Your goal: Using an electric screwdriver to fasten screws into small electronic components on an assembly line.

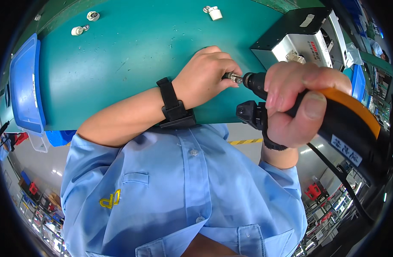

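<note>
My left hand (205,75) reaches across the green table and pinches a small metal part (236,78) with a dark end between thumb and fingertips. My right hand (297,81) is wrapped round a black and orange electric screwdriver (352,111), held almost level. Its dark nose points left at the metal part, close to the left fingertips; whether the bit touches the part I cannot tell. A black strap with a box-shaped device (178,113) goes round my left wrist. Beside my right wrist sits another black device (250,115).
Small white fittings with metal pieces lie at the far left (77,31) and far middle (215,13) of the table (119,73). A blue tray (40,85) stands at the left edge. A black and silver machine (286,43) occupies the far right. A black cable (342,175) hangs at right.
</note>
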Motion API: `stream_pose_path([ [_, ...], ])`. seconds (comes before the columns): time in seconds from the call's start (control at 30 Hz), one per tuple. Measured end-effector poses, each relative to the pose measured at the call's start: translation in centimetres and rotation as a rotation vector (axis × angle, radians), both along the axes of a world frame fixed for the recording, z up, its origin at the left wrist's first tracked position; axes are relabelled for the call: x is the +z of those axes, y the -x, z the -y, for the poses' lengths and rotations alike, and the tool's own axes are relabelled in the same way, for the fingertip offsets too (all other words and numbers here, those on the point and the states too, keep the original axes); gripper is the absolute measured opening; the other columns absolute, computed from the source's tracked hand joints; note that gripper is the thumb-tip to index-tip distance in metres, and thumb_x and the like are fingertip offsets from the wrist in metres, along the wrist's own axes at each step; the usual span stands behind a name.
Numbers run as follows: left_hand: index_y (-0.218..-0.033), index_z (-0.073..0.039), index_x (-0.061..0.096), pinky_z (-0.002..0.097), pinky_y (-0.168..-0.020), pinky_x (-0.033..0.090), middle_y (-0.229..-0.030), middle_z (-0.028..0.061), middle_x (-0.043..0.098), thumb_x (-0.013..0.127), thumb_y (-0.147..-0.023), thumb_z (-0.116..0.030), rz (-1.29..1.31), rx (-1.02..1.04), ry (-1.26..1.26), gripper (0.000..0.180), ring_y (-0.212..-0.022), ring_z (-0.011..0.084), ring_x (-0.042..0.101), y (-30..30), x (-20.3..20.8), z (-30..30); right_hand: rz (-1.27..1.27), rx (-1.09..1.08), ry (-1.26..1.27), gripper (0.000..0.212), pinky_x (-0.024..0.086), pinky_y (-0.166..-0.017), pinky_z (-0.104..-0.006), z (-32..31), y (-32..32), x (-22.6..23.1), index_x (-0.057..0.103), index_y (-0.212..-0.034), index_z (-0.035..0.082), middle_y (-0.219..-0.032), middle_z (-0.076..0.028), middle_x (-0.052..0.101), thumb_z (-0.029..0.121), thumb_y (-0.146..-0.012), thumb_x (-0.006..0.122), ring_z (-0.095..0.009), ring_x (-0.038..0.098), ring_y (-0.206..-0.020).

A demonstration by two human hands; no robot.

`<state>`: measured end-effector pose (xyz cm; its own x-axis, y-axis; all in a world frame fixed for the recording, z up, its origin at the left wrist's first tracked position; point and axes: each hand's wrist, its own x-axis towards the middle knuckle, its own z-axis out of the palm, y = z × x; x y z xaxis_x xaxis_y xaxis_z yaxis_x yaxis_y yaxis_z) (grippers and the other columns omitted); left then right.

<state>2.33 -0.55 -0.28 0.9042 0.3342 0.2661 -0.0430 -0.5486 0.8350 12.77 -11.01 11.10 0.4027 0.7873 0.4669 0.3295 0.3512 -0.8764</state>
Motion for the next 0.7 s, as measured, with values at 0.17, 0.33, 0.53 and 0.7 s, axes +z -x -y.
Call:
stream_pose_path([
  [0.17, -0.085, -0.009, 0.068, 0.0370, -0.074, 0.047, -0.079, 0.0045, 0.064, 0.077, -0.068, -0.011, -0.022, -0.034, -0.031, 0.019, -0.079, 0.0262, 0.056, -0.1, 0.6, -0.2, 0.096, 0.035, -0.055, 0.039, 0.035, -0.044, -0.0278, -0.2, -1.3, -0.3, 0.044, -0.112, 0.006, -0.057, -0.001, 0.044, 0.039, -0.094, 0.052, -0.011, 0.043, -0.045],
  [0.33, -0.091, -0.009, 0.067, 0.0370, -0.075, 0.047, -0.082, 0.0044, 0.064, 0.077, -0.069, -0.012, 0.014, -0.060, -0.055, 0.025, -0.080, 0.0266, 0.056, -0.3, 0.1, 0.3, -0.223, 0.063, -0.362, 0.043, 0.033, -0.053, -0.0280, 4.7, -3.5, 4.4, 0.054, -0.116, 0.010, -0.063, 0.002, 0.044, 0.047, -0.095, 0.046, -0.010, 0.042, -0.053],
  [0.53, -0.106, -0.010, 0.063, 0.0364, -0.084, 0.045, -0.102, 0.0058, 0.061, 0.076, -0.071, -0.012, -0.048, -0.044, -0.111, 0.038, -0.094, 0.0267, 0.056, 0.0, 1.6, 0.6, -0.013, -0.162, -0.285, 0.041, 0.033, -0.057, -0.0288, 8.2, -7.1, 5.0, 0.057, -0.113, 0.012, -0.065, 0.002, 0.044, 0.046, -0.096, 0.040, -0.010, 0.040, -0.055],
  [0.7, -0.111, -0.011, 0.062, 0.0368, -0.089, 0.043, -0.112, 0.0056, 0.057, 0.074, -0.072, -0.011, -0.098, -0.099, -0.119, 0.040, -0.102, 0.0263, 0.054, 0.0, 1.9, 0.4, -0.007, -0.147, -0.317, 0.041, 0.033, -0.057, -0.0288, 6.9, -8.0, 3.2, 0.056, -0.114, 0.012, -0.064, 0.002, 0.043, 0.044, -0.097, 0.039, -0.011, 0.040, -0.054],
])
